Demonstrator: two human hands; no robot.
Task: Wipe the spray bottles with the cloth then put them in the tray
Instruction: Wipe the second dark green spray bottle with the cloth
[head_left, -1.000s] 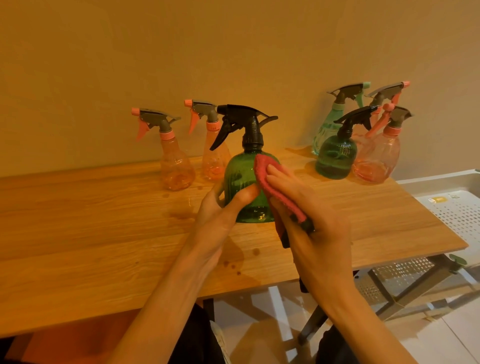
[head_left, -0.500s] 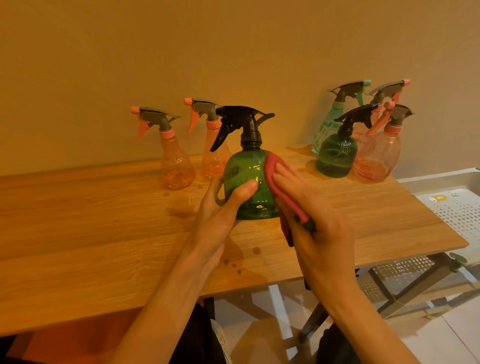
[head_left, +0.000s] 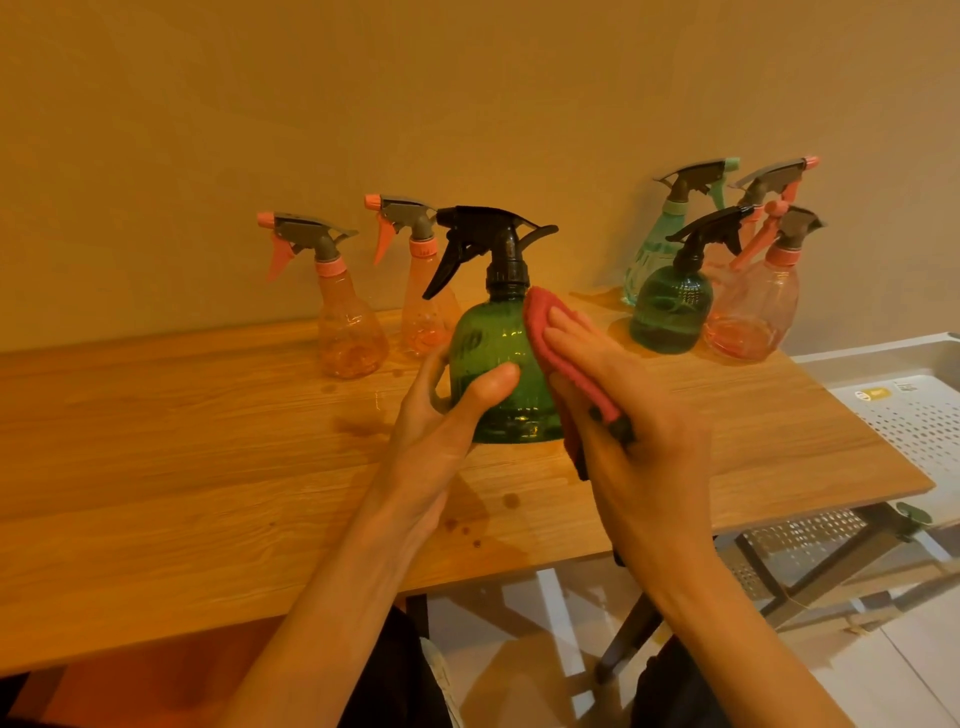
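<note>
green glass-look plastic, black trigger on top: the green spray bottle (head_left: 498, 374) i'm working on stands upright near the middle of the wooden desk (head_left: 156, 467). my left hand (head_left: 441, 431) curls round its left side, thumb across the front. my right hand (head_left: 623, 415) lies flat-fingered, pressing the red cloth (head_left: 550, 338) against the bottle's right shoulder. behind it i see two pink spray bottles (head_left: 348, 332), well apart from a cluster at the desk's far right: a dark green bottle (head_left: 670, 317), a teal bottle (head_left: 654, 249) and more pink ones. the white perforated tray (head_left: 914, 415) sits off the desk's right edge.
</note>
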